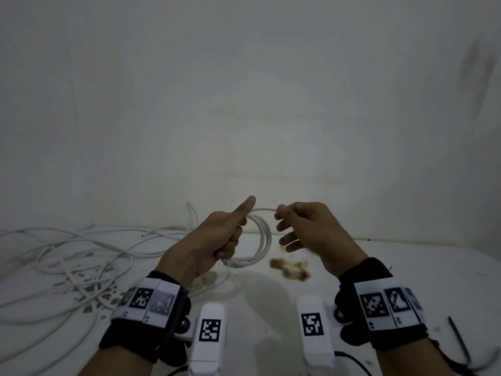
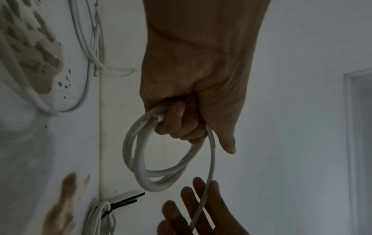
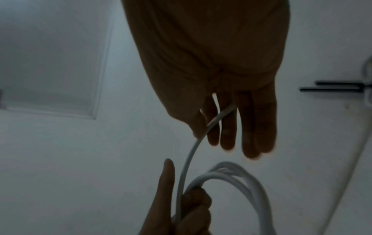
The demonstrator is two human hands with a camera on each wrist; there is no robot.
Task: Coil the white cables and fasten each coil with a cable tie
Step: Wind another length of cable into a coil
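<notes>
Your left hand [image 1: 214, 237] clenches the round coil of smooth white cable [image 1: 264, 240] — thumb extended; your right hand [image 1: 306, 229] pinches its loose end, other fingers relaxed.

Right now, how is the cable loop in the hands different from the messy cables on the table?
The coil is wound into neat round loops; the loose cables sprawl in a tangle. The coil is held up in the air, gripped by the left hand, with its free end pinched by the right hand; the loose cables lie on the table. Both are white.
</notes>
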